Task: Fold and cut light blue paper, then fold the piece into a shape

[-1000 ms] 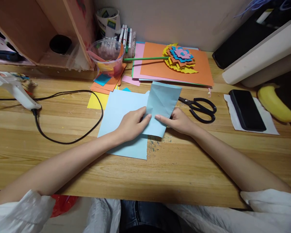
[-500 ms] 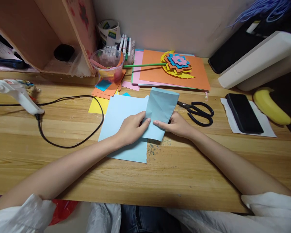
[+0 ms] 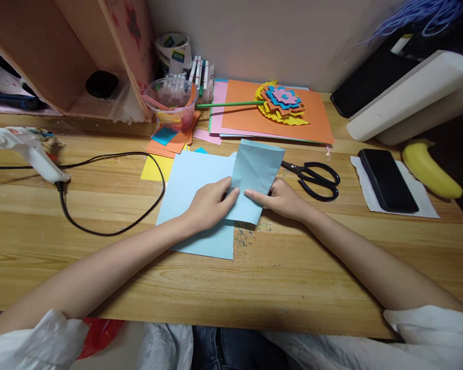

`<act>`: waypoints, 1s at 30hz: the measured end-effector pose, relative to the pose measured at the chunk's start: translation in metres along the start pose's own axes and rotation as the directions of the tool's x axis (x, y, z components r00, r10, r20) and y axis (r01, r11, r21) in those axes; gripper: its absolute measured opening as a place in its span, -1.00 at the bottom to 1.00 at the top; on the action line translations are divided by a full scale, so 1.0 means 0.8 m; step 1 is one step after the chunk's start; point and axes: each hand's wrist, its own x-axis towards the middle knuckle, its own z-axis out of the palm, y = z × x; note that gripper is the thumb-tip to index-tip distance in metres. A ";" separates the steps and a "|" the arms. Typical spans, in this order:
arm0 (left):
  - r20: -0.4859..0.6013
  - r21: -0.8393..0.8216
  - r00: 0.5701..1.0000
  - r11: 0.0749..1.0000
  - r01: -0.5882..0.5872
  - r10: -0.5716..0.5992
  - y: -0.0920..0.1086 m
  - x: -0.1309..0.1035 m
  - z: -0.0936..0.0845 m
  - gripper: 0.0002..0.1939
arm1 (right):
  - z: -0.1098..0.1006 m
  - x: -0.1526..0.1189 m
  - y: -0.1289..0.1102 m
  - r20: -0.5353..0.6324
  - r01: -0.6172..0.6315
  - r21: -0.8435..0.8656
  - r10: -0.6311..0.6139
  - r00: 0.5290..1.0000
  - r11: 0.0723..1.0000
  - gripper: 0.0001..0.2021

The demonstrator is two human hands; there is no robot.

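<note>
A creased light-blue strip of paper [image 3: 256,167] is held between my two hands, tilted up over a larger sheet. My left hand [image 3: 208,204] pinches its left edge with the thumb on top. On the other side my right hand [image 3: 283,199] grips the right edge, its thumb lying across the face and its fingers behind, partly hidden. Beneath my left hand a larger light-blue sheet [image 3: 200,169] lies flat on the table. Black-handled scissors [image 3: 312,177] rest just beyond my right hand, their tips hidden behind the strip.
To the left are a white glue gun [image 3: 42,156] and its looped black cord [image 3: 116,234]. Behind stand a plastic cup [image 3: 173,110], paper scraps [image 3: 156,167] and a paper flower [image 3: 283,103] on orange sheets [image 3: 239,115]. A phone [image 3: 388,180] and a banana [image 3: 432,169] lie right.
</note>
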 end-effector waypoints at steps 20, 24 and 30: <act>-0.032 0.032 0.999 0.999 -0.038 0.039 -0.003 0.002 0.005 -0.77 | -0.002 -0.002 0.001 -0.032 -0.009 -0.070 0.007 0.999 0.998 -0.75; -0.032 0.035 0.999 0.999 -0.037 0.038 -0.005 0.002 0.006 -0.78 | -0.002 -0.002 0.001 -0.046 -0.025 -0.100 0.021 0.999 0.995 -0.74; -0.019 0.029 0.999 0.999 -0.033 0.034 -0.003 0.000 0.003 -0.77 | -0.002 -0.003 0.003 -0.043 -0.034 -0.089 0.030 0.999 0.995 -0.74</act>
